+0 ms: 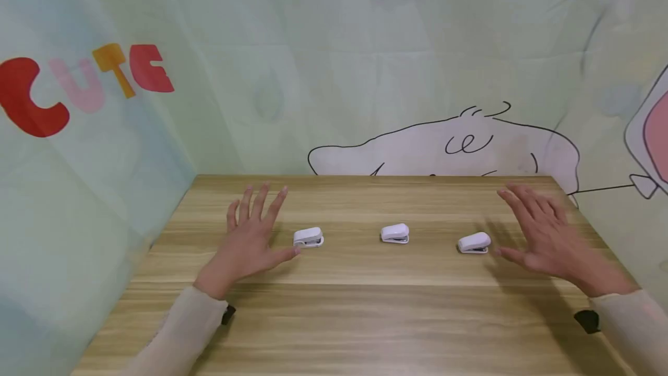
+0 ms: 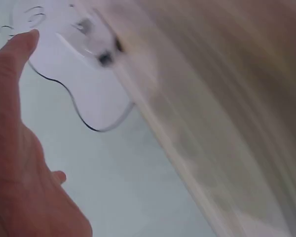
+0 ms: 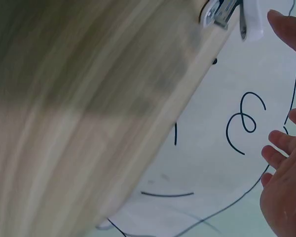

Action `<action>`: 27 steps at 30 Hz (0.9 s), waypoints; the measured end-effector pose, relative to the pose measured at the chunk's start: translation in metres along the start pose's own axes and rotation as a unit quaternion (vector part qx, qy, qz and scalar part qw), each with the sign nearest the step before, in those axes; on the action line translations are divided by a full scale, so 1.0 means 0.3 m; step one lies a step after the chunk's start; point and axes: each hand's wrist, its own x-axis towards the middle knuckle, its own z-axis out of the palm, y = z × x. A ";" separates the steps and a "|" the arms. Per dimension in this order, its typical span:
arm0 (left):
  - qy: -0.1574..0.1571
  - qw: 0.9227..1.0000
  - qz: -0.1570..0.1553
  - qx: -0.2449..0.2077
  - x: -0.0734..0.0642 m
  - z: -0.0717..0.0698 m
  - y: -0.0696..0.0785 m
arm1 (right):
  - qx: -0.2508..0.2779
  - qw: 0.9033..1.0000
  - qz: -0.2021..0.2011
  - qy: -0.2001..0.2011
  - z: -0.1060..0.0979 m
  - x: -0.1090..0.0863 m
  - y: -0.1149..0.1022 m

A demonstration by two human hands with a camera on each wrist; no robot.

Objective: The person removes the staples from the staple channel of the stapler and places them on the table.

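Observation:
Three small white hinged things with metal parts, shaped like nail clippers, lie in a row on the wooden table [image 1: 339, 324]: the left one [image 1: 308, 237], the middle one [image 1: 395, 233] and the right one [image 1: 474, 243]. My left hand [image 1: 247, 248] has its fingers spread, its thumb tip right by the left one. Beside the right one, my right hand [image 1: 548, 242] holds nothing, its fingers extended and its thumb pointing at it. Silver metal shows under a white cover [image 3: 254, 19] in the right wrist view. A blurred white one [image 2: 84, 39] appears in the left wrist view.
Behind the table hangs a pale green cloth [image 1: 292, 74] printed with a white cartoon figure [image 1: 417, 149] and the coloured letters CUTE. The table's far edge runs along the foot of this cloth. Pale sleeves [image 1: 180, 329] cover both forearms.

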 end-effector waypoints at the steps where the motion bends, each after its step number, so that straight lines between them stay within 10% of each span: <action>1: 0.003 1.000 0.010 -0.018 0.014 0.005 0.020 | 0.024 1.000 0.008 -0.006 0.000 0.000 -0.007; 14: 0.056 0.973 0.161 -0.154 0.161 0.079 0.244 | 0.185 0.981 0.053 -0.004 0.047 -0.008 -0.077; 27: -0.029 0.964 0.114 -0.238 0.255 0.160 0.415 | 0.258 0.962 0.088 -0.015 0.090 -0.021 -0.085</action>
